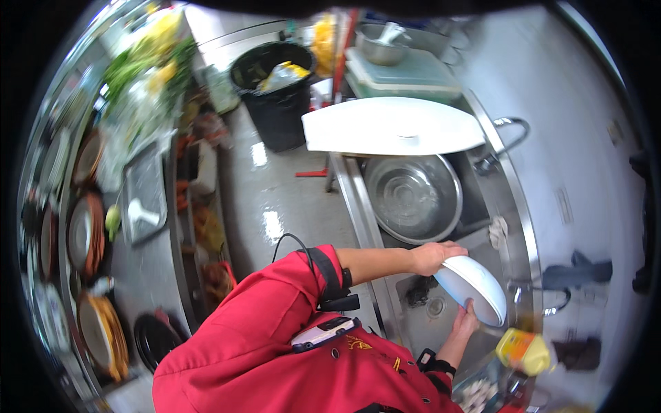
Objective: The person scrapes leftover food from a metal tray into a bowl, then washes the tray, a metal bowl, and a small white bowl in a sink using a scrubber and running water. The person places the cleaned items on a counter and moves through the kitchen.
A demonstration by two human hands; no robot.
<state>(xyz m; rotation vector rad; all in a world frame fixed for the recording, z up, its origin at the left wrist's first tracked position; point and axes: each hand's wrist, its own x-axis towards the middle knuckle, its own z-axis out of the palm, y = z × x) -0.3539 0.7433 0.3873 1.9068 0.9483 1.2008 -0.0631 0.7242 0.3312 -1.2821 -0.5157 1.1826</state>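
A white bowl or deep dish (472, 289) is tilted on its side above the steel sink (413, 330). My left hand (439, 256) grips its upper rim, and my right hand (466, 317) holds its lower side, thumb against the surface. Beyond my left hand, a large round metal basin (408, 199) sits in the sink's other part. A long white boat-shaped dish (392, 124) spans the sink behind the basin. A crumpled pale cloth (498, 232) lies by the sink's wall-side edge. The fingers behind the dish are partly hidden.
Two faucets (511, 134) stand along the wall side. A yellow jug (524, 352) is near my right forearm. Lidded containers (403, 75) hold a metal bowl (382, 44). A black bin (276, 93) stands on the floor. Leftward, a steel counter (144, 273) carries stacked plates, a tray and vegetables.
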